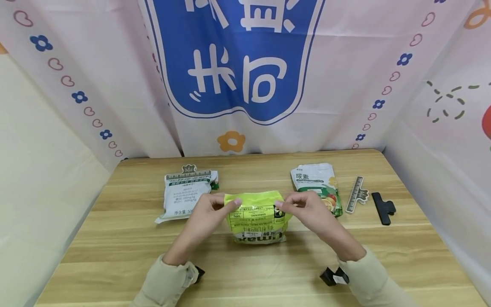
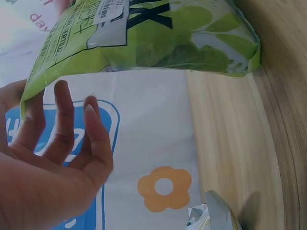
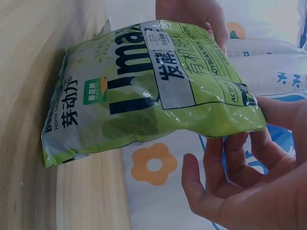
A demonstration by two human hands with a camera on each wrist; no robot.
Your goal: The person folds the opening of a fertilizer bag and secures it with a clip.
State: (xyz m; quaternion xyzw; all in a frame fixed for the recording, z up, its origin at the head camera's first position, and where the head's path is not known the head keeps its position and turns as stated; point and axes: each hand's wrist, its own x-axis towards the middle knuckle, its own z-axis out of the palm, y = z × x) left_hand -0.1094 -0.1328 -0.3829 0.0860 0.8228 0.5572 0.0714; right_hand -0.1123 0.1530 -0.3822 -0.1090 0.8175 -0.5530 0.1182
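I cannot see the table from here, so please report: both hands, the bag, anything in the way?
Left hand, right hand: pinching green bag by its top edge, one each side. Nothing visibly blocking. Clipped white bag and fruit-print bag farther back.

"The bag at the dial's centre?"

"Lime green, dark lettering, leafy print."

"Round it?"

"Near ten o'clock, a white pouch with a green band; at two, a fruit pouch, white over green; around three, a black clip and a pale clip with dark stripes."

"Twelve?"

"White curtain, blue shield, orange flower."

"The table?"

"Tan wood grain."
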